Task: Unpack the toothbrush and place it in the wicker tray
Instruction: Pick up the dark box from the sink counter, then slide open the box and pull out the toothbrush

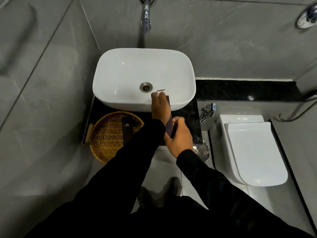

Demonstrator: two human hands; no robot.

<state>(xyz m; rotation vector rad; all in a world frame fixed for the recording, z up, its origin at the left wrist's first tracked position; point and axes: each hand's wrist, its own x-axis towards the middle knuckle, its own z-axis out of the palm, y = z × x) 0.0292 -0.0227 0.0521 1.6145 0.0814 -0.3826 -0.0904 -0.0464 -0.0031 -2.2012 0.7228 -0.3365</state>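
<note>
Toothbrush (160, 90) tip shows at the mouth of the dark box (169, 117): your left hand (159, 107) fingers pinch it there, over the sink (120, 100). Your right hand (178, 136) clasps the box's lower end. You seem mid-extraction; next, draw it clear and carry it left to the wicker tray (103, 145).

Both black-sleeved arms reached up from the bottom of the frame to meet just right of centre, where the left hand (160, 107) stretched furthest upward with its fingers pinched together, while the right hand (178, 136) curled closed just below it, wrists crossing.
</note>
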